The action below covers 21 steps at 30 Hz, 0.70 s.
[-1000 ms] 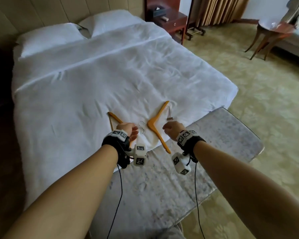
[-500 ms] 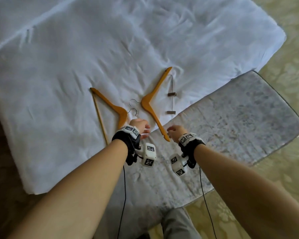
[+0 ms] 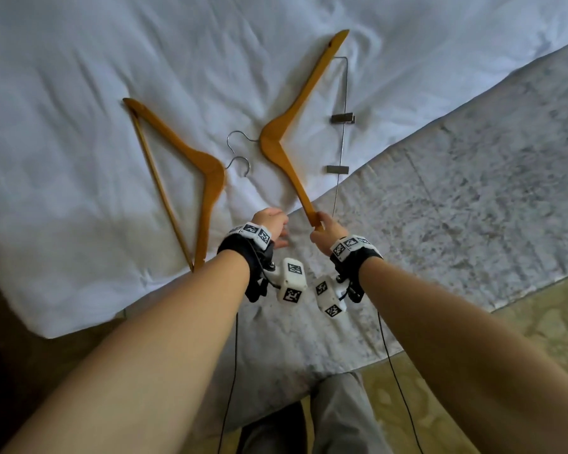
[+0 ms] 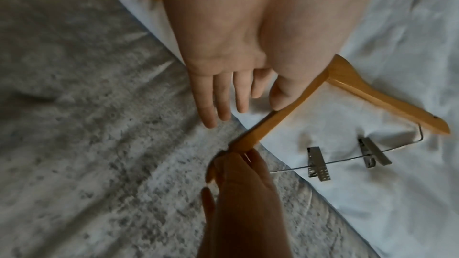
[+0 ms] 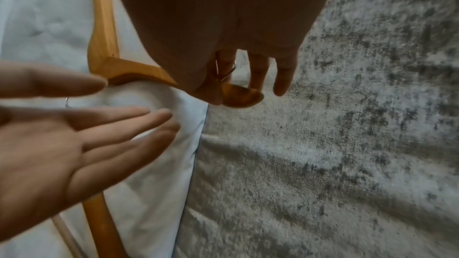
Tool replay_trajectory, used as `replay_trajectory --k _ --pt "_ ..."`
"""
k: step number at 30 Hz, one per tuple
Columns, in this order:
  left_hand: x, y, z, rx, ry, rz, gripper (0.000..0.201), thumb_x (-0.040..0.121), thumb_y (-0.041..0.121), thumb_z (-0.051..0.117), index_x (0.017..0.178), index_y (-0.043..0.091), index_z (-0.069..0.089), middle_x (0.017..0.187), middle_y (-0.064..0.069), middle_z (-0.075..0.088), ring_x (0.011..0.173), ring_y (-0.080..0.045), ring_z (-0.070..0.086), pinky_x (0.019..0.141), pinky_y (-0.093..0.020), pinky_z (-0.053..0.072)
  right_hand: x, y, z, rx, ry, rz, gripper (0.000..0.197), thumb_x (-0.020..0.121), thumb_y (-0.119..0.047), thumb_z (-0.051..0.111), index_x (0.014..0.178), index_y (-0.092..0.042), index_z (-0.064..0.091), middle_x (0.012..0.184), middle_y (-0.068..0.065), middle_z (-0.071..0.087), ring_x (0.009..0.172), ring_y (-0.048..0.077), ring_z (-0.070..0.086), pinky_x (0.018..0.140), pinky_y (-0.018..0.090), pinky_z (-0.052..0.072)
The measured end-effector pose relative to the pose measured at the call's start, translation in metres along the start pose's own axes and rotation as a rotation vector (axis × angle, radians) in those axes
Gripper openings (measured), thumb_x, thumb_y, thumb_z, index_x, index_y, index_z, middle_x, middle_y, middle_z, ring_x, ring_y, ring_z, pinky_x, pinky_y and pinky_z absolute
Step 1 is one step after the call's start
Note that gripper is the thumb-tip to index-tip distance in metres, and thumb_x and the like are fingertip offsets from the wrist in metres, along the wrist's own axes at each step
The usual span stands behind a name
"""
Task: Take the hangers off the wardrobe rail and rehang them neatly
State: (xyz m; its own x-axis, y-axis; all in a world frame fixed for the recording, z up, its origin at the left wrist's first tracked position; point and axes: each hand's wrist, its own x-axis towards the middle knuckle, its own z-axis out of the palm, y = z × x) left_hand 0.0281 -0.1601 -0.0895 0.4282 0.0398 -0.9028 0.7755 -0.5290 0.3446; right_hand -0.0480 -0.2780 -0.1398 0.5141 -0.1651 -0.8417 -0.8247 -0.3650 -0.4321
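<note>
Two wooden hangers lie on the white bed cover [image 3: 79, 93]. The clip hanger [image 3: 295, 126], with a metal bar and two clips, lies on the right; my right hand [image 3: 320, 224] pinches its near tip. In the right wrist view the thumb and fingers [image 5: 280, 77] close round that tip [image 5: 242, 95]. The bar hanger [image 3: 191, 178] lies to the left, untouched. Between the two hangers my left hand [image 3: 277, 229] hovers with its fingers [image 4: 223, 97] straight and holding nothing. The clip hanger [image 4: 372, 97] shows just beyond them.
A grey mottled bench [image 3: 473, 191] runs along the foot of the bed under both wrists. Patterned carpet [image 3: 554, 322] lies to the right. My trouser leg [image 3: 338, 414] is below. Both metal hooks [image 3: 240, 152] lie close together between the hangers.
The view has dropped closer to the foot of the bed. My left hand has opened and come away from the bar hanger. My right hand stays at the clip hanger's near tip.
</note>
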Motion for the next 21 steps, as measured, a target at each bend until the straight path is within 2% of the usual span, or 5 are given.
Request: replay_trajectory --k 3,7,13,18,21 --pt "0.011 -0.001 0.01 -0.086 -0.086 -0.06 0.041 0.096 0.015 0.051 0.137 0.017 0.046 0.119 -0.016 0.051 0.113 -0.026 0.055 0.073 -0.04 0.058 0.01 0.003 0.009 -0.025 0.006 -0.032 0.05 0.091 -0.011 0.053 0.14 -0.02 0.047 0.127 0.011 0.06 0.103 0.028 0.061 0.07 0.025 0.043" --pt "0.014 0.0 0.018 -0.146 -0.214 -0.111 0.019 0.088 0.014 0.06 0.101 0.016 0.047 0.125 -0.01 0.047 0.124 -0.027 0.047 0.078 -0.052 0.057 0.01 0.007 0.014 -0.053 -0.01 -0.106 0.047 0.088 -0.011 0.058 0.134 -0.022 0.056 0.129 0.004 0.063 0.116 0.022 0.059 0.082 0.023 0.042" --pt "0.014 0.004 0.01 -0.239 -0.206 -0.072 0.021 0.092 0.007 0.058 0.112 0.012 0.052 0.098 -0.012 0.05 0.085 -0.026 0.059 0.053 -0.033 0.057 0.001 0.014 0.01 -0.05 -0.037 -0.27 0.028 0.085 -0.027 0.065 0.113 -0.026 0.069 0.101 -0.007 0.073 0.095 0.017 0.067 0.07 0.021 0.047" --pt "0.002 0.005 0.002 -0.221 -0.16 -0.084 0.025 0.091 0.0 0.059 0.111 0.009 0.046 0.097 -0.013 0.049 0.076 -0.025 0.056 0.059 -0.041 0.061 -0.008 0.003 0.004 -0.026 -0.097 -0.296 0.031 0.079 -0.03 0.075 0.108 -0.025 0.068 0.089 -0.012 0.069 0.086 0.011 0.066 0.077 0.027 0.051" --pt "-0.009 0.003 -0.005 -0.183 -0.135 -0.085 0.028 0.09 -0.002 0.058 0.114 0.005 0.044 0.093 -0.019 0.056 0.078 -0.03 0.062 0.065 -0.049 0.06 -0.018 -0.005 0.003 -0.035 -0.148 -0.318 0.036 0.078 -0.026 0.078 0.112 -0.021 0.066 0.091 -0.004 0.071 0.077 0.008 0.064 0.063 0.016 0.048"
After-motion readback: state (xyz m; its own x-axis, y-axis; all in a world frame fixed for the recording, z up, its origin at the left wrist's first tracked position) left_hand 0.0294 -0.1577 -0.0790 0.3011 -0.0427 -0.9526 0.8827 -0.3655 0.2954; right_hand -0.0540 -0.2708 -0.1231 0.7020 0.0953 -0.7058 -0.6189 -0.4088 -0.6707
